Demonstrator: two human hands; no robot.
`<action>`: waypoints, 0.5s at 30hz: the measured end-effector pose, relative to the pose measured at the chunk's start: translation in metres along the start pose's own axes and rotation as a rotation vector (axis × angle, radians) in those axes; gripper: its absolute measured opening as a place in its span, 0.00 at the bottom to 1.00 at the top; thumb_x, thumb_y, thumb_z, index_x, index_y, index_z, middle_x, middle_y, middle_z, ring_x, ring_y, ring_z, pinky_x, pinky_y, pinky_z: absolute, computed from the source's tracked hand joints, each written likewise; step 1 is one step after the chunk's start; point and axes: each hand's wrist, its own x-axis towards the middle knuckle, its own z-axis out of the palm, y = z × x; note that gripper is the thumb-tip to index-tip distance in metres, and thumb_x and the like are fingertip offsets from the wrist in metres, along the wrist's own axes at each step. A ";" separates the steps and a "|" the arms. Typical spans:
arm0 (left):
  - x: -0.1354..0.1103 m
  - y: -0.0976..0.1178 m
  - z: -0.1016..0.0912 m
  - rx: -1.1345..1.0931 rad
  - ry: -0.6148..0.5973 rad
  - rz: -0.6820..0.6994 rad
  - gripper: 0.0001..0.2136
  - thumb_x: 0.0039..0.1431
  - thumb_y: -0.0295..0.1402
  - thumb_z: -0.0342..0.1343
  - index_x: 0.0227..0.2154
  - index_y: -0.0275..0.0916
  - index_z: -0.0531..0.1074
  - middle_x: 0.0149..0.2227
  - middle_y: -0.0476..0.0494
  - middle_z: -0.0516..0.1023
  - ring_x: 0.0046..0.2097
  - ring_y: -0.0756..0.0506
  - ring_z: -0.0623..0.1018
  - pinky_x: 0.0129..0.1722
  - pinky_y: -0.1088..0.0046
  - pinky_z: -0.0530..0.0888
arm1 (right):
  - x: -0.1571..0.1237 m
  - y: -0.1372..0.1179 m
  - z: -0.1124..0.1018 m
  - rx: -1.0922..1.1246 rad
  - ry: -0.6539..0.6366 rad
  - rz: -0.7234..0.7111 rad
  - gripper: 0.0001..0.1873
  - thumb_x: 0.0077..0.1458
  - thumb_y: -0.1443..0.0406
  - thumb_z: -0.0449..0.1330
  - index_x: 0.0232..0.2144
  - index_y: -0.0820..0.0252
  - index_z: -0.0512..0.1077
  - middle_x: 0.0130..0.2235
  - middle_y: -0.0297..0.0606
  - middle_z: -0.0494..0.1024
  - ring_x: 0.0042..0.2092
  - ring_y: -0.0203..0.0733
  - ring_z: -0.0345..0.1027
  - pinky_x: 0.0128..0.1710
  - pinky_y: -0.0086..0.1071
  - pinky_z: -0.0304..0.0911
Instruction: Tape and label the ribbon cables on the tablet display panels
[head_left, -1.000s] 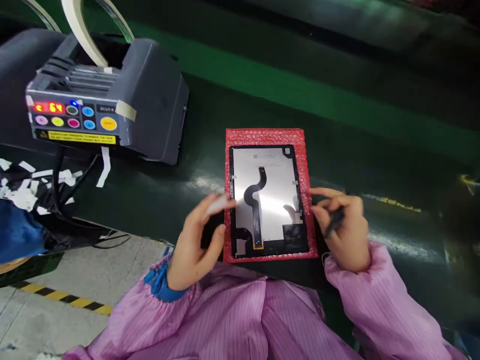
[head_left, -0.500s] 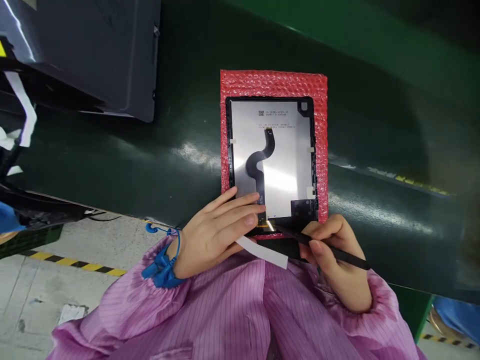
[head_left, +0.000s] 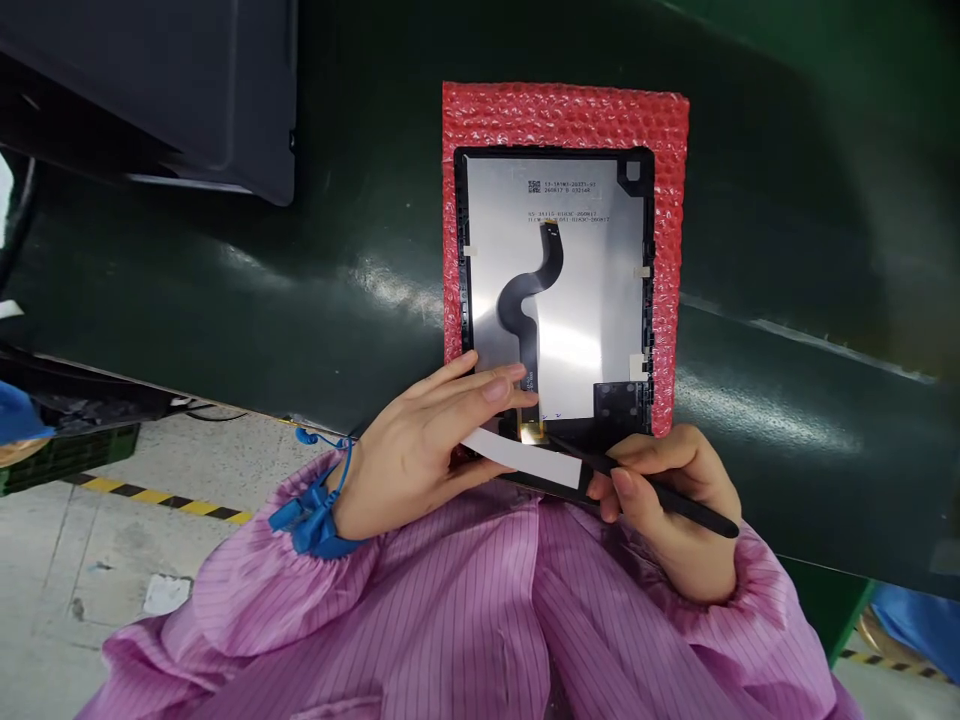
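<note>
A tablet display panel (head_left: 585,290) lies back side up on a red bubble-wrap sheet (head_left: 562,115), with a black S-shaped flex cable (head_left: 529,290) running down it. My left hand (head_left: 427,445) rests on the panel's lower left corner, fingers pressed near the cable's gold connector (head_left: 532,432), and pinches a white tape strip (head_left: 525,458). My right hand (head_left: 675,500) grips a black pen-like tool (head_left: 660,495) whose tip points at that connector.
The sheet sits on a dark green conveyor belt (head_left: 787,380). A dark grey machine (head_left: 187,90) stands at the upper left. A blue wrist strap (head_left: 319,515) circles my left wrist. Grey floor with yellow-black striped tape (head_left: 150,500) shows at lower left.
The view dropped closer to the panel. My left hand came onto the panel's lower corner with the white strip, and my right hand brought the tool tip to the connector.
</note>
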 end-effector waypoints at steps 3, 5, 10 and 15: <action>0.000 0.002 -0.001 -0.004 -0.013 -0.025 0.48 0.69 0.30 0.63 0.76 0.56 0.33 0.57 0.42 0.82 0.65 0.38 0.77 0.69 0.43 0.70 | -0.004 0.003 0.000 0.002 -0.012 -0.002 0.10 0.63 0.71 0.66 0.37 0.53 0.69 0.30 0.30 0.83 0.24 0.35 0.75 0.23 0.26 0.72; 0.000 0.003 -0.002 -0.007 -0.014 -0.027 0.47 0.69 0.31 0.62 0.76 0.57 0.33 0.57 0.42 0.82 0.65 0.38 0.77 0.69 0.43 0.70 | -0.006 0.004 0.000 0.004 -0.028 -0.011 0.11 0.62 0.72 0.66 0.38 0.52 0.69 0.31 0.30 0.84 0.26 0.36 0.77 0.25 0.27 0.73; 0.000 0.001 -0.002 0.000 -0.012 -0.018 0.46 0.71 0.32 0.61 0.76 0.58 0.33 0.57 0.43 0.82 0.64 0.38 0.78 0.69 0.43 0.71 | -0.006 0.006 -0.001 -0.011 -0.049 -0.041 0.12 0.61 0.72 0.66 0.39 0.50 0.70 0.32 0.27 0.84 0.28 0.36 0.78 0.27 0.27 0.74; 0.000 -0.002 -0.001 -0.006 -0.003 -0.005 0.45 0.71 0.32 0.61 0.76 0.59 0.34 0.58 0.43 0.82 0.64 0.38 0.78 0.69 0.43 0.70 | -0.007 0.009 -0.002 -0.036 -0.066 -0.028 0.12 0.62 0.72 0.65 0.39 0.51 0.69 0.34 0.27 0.84 0.28 0.35 0.78 0.27 0.27 0.73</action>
